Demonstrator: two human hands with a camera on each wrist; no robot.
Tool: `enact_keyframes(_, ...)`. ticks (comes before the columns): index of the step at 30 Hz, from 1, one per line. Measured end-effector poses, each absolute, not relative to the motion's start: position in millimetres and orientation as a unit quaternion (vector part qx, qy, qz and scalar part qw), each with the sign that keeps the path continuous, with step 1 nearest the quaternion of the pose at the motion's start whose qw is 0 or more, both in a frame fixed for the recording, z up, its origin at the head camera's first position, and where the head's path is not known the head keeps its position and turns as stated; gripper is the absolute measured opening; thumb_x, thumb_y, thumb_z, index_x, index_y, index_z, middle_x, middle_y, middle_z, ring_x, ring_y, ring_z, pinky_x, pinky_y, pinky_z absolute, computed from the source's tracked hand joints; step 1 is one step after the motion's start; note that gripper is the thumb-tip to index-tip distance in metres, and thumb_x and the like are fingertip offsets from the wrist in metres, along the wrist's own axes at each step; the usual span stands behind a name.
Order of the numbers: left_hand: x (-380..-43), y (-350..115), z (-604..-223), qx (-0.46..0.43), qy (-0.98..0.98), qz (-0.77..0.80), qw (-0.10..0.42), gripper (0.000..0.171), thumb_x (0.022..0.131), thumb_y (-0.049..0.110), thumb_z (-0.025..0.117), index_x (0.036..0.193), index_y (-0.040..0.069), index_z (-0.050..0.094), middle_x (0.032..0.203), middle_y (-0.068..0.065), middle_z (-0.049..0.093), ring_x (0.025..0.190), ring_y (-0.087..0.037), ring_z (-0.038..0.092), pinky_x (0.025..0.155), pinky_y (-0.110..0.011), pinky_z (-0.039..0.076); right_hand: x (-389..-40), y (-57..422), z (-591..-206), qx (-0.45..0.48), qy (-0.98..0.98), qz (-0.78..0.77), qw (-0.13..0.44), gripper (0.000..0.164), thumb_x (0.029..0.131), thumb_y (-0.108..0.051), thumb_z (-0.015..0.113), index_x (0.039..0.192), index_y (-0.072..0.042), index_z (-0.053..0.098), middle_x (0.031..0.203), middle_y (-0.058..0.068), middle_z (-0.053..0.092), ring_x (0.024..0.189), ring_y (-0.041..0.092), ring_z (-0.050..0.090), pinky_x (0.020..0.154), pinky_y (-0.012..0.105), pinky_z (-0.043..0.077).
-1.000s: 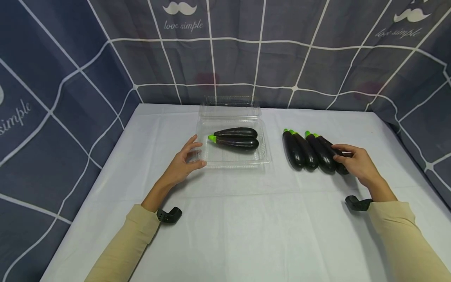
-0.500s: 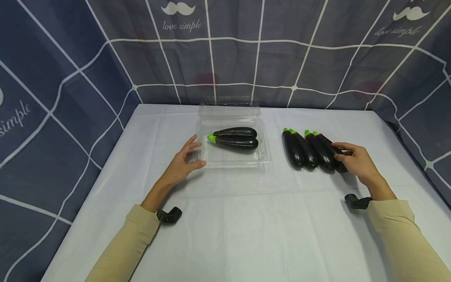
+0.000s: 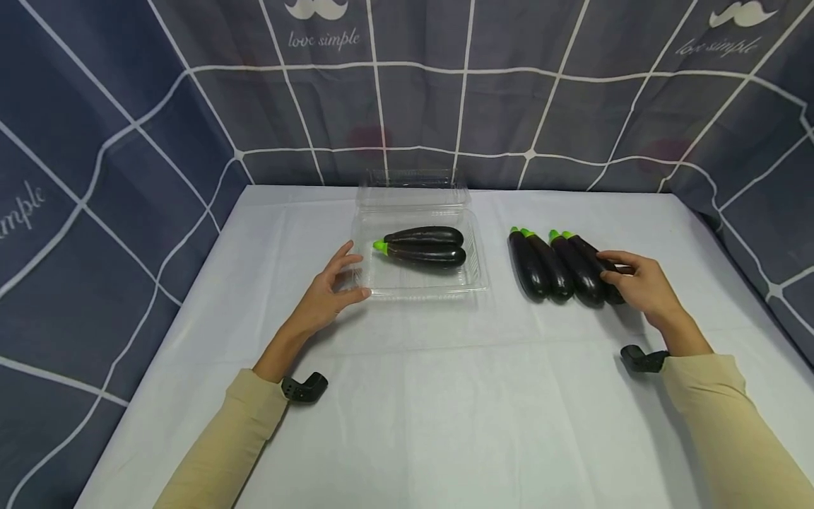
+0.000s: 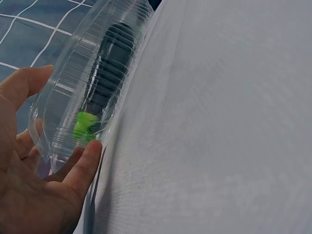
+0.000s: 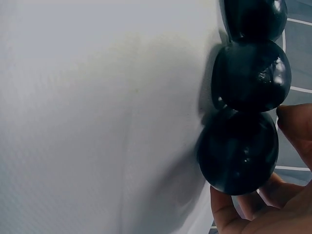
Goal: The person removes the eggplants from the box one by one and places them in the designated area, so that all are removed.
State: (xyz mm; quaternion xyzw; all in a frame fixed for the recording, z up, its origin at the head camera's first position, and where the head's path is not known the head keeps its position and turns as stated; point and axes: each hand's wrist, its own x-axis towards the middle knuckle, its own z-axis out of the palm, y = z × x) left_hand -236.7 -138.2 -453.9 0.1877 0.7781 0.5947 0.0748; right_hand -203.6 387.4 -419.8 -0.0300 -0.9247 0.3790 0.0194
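Stillness at both ends: grasp set, no clear lift seen

Hardly a thing has been changed over the last second! The head view has been tipped a touch, but both hands are kept where they were, and the count is unaltered: two eggplants inside, four out. From that, it can be judged, the work is being held at the grasp.

Over on the right, the rightmost eggplant (image 5: pixel 239 156) is held by the right hand (image 3: pixel 645 286) in a narrow grip, digits placed either side of its round end. It is lined up on the white cloth (image 3: pixel 483 410), touching the third eggplant (image 3: pixel 579 272); beyond that, the second eggplant (image 3: pixel 552 272) and first eggplant (image 3: pixel 529 265) are laid alongside.

And on the left? Fingers are spread wide there: the clear box (image 3: pixel 413 281) is touched at its left end by the left hand (image 3: pixel 323 300). How firmly it is pressed cannot be told. The ribbed lid (image 3: pixel 413 196) is folded back.

Now, the looks! Glossy, near-black skin is shown, fat and rounded at the near end, narrowed towards bright green caps pointed away. Inside, the front eggplant (image 3: pixel 426 256) and back eggplant (image 3: pixel 425 235) are laid crosswise, touching; only one green cap can be seen.
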Motion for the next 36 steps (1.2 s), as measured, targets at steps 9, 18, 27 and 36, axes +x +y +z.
enact_keyframes(9,-235.5,-137.1,-448.3,0.179,0.782,0.591,0.086,0.063,0.093,0.009,0.070,0.148,0.001,0.039,0.165,0.005,0.006,0.146,-0.030,0.019,0.116,-0.053,0.018,-203.2,385.2,-418.0,-0.042,-0.925,0.377,0.034,0.042,0.102,-0.015,0.052,0.138,0.005,0.052,0.141,0.033,0.044,0.125,0.047,0.042,0.072,0.016,0.037)
enact_keyframes(18,-221.5,-131.6,-420.8,0.180,0.788,0.582,0.092,0.060,0.093,0.005,0.067,0.145,-0.006,0.039,0.165,-0.009,0.006,0.146,-0.034,0.017,0.116,-0.053,0.017,-201.4,386.0,-420.0,-0.032,-0.924,0.378,0.040,0.038,0.098,-0.002,0.052,0.135,0.008,0.053,0.137,0.035,0.046,0.121,0.049,0.045,0.066,0.005,0.036)
enact_keyframes(27,-234.9,-136.2,-445.5,0.182,0.783,0.588,0.085,0.063,0.092,0.006,0.068,0.147,-0.003,0.039,0.165,-0.001,0.007,0.147,-0.030,0.016,0.117,-0.052,0.015,-200.5,386.7,-420.5,-0.029,-0.924,0.380,0.037,0.040,0.098,-0.002,0.052,0.137,0.008,0.051,0.137,0.036,0.046,0.122,0.050,0.045,0.067,0.005,0.036)
enact_keyframes(36,-236.7,-138.0,-451.0,0.189,0.785,0.585,0.073,0.061,0.092,0.014,0.071,0.145,0.001,0.043,0.163,0.010,0.011,0.147,-0.025,0.019,0.117,-0.050,0.017,-199.8,386.3,-421.0,-0.041,-0.924,0.379,0.044,0.040,0.099,-0.005,0.054,0.137,0.006,0.053,0.138,0.033,0.046,0.124,0.048,0.044,0.067,0.008,0.037)
